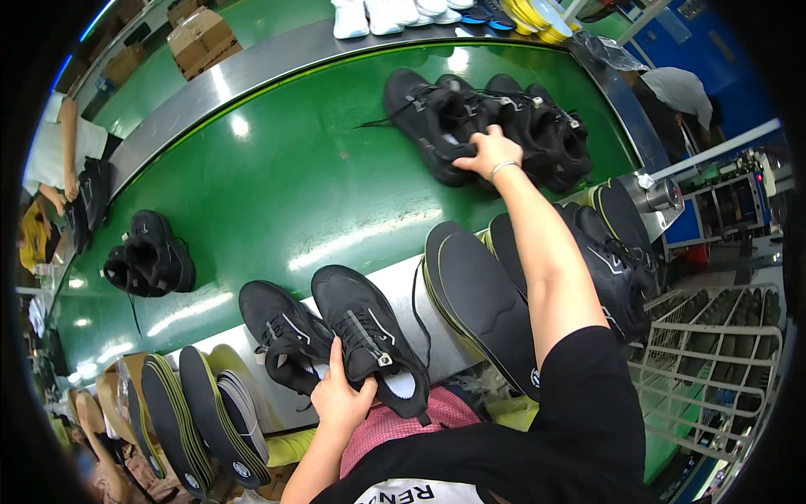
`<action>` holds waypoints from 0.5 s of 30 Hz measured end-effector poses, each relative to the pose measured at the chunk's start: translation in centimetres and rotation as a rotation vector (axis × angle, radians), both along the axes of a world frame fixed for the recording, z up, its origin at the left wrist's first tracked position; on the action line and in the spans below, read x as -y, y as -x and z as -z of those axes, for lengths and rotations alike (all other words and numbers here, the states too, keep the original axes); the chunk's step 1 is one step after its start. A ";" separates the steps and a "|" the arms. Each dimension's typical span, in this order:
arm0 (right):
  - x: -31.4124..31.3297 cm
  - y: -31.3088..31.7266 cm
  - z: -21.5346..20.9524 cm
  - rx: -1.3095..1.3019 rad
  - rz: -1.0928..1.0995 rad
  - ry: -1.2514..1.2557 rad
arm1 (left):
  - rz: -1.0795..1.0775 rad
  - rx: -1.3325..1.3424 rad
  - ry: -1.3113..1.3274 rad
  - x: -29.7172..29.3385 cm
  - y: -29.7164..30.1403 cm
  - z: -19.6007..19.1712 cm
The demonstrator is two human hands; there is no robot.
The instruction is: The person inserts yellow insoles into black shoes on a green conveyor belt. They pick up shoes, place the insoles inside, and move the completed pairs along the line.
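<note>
Close to my body, a pair of black lace-up shoes [361, 323] rests on the metal edge of the green belt, toes pointing away. My left hand [342, 401] grips the right shoe of this pair at its collar, index finger laid along its side. White lining shows inside that shoe. Farther off to the right, several black shoes [550, 139] stand side by side on the belt. My right arm reaches out over them, and my right hand [494, 154] is closed on the heel of the leftmost black shoe [420, 113]. Part of its heel is hidden under my fingers.
Stacked black insoles with yellow edges [470, 294] lie right of the near pair; more insole stacks [180, 420] stand left. Another black pair [151, 256] sits on the belt [277, 185] at left. A wire rack [714, 361] is at right. Other people work at both far sides.
</note>
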State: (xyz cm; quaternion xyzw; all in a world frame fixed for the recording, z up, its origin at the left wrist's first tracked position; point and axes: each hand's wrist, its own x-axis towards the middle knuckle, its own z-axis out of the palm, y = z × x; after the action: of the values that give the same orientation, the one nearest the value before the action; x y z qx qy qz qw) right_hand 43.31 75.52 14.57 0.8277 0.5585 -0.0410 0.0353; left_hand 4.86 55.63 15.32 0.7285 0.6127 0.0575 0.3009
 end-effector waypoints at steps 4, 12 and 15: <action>3.2 -2.6 -1.9 0.169 0.276 0.007 | 0.039 0.032 0.014 -0.5 -0.3 -0.2; 24.1 3.4 -10.2 -0.386 -0.065 -0.430 | 0.216 0.002 0.118 -0.7 0.9 0.2; 38.4 6.8 -11.0 -0.688 0.456 -0.458 | 0.376 0.061 0.039 -0.7 0.8 0.9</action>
State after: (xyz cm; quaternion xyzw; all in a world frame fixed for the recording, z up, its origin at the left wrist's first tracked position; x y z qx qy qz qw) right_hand 36.53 37.16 25.56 0.8540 0.3366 -0.1953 -0.3453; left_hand 4.11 56.36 14.41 0.8221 0.4573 0.0105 0.3391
